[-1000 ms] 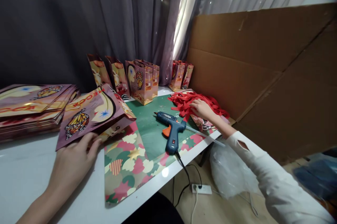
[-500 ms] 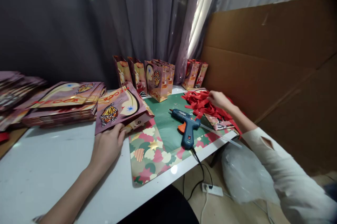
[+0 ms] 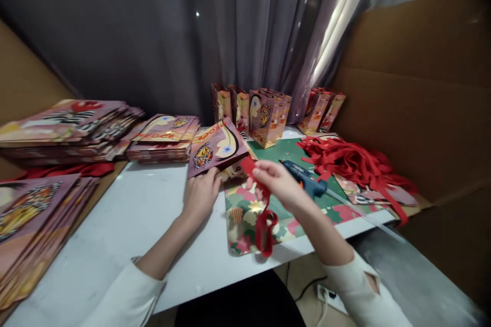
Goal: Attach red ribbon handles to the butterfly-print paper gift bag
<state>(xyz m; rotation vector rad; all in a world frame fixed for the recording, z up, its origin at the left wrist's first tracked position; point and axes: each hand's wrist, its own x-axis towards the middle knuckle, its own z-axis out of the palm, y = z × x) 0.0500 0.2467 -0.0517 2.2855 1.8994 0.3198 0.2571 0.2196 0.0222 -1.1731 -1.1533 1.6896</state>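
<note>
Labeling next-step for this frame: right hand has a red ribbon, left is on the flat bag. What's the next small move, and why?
Probably bring the red ribbon over to the flat bag. The right hand pinches the ribbon, which dangles above the mat, apart from the bag. The left hand pins the bag's near edge, and the glue gun lies untouched.

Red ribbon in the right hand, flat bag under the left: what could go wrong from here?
The red ribbon dangles in a loop from the right hand, just in front of the glue gun; it might snag on the gun. The left hand pins only the near edge of the flat bag, so the bag could shift. The ribbon pile reaches the table's right edge, where strands may slip off.
</note>
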